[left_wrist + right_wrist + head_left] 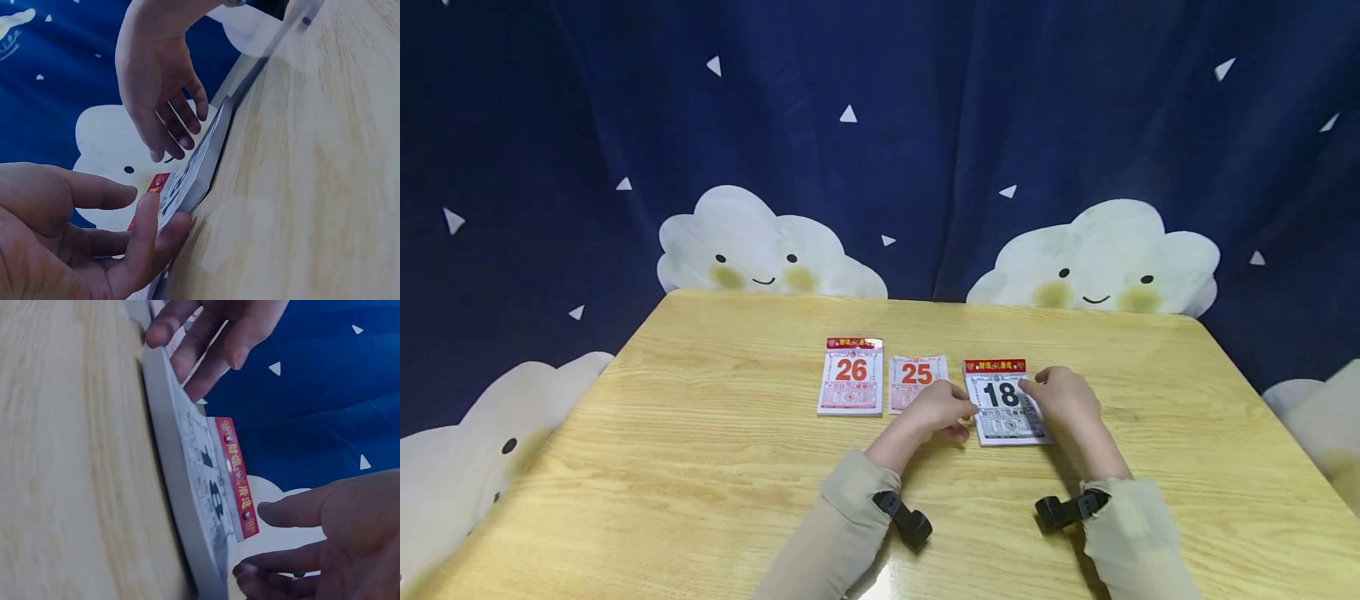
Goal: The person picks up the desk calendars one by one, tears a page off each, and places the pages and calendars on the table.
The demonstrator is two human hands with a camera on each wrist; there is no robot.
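Note:
A tear-off calendar pad [1011,423] showing a black 18 under a red header lies between my two hands on the table. My left hand [936,407] is at its left edge, fingers loosely bent; in the left wrist view the fingertips [172,234] are right at the pad's side. Across from it, my right hand [1067,398] hovers at the right edge with relaxed fingers, the thumb [290,509] apart from the red header. Left of the pad, a sheet [916,373] with a red 25 is partly covered by my left hand. Neither hand grips anything.
A second calendar pad [852,393] with a red 26 and red header lies further left. The wooden table [700,467] ends at a dark blue curtain [910,150] printed with clouds. Each wrist wears a black camera on a strap [1078,507].

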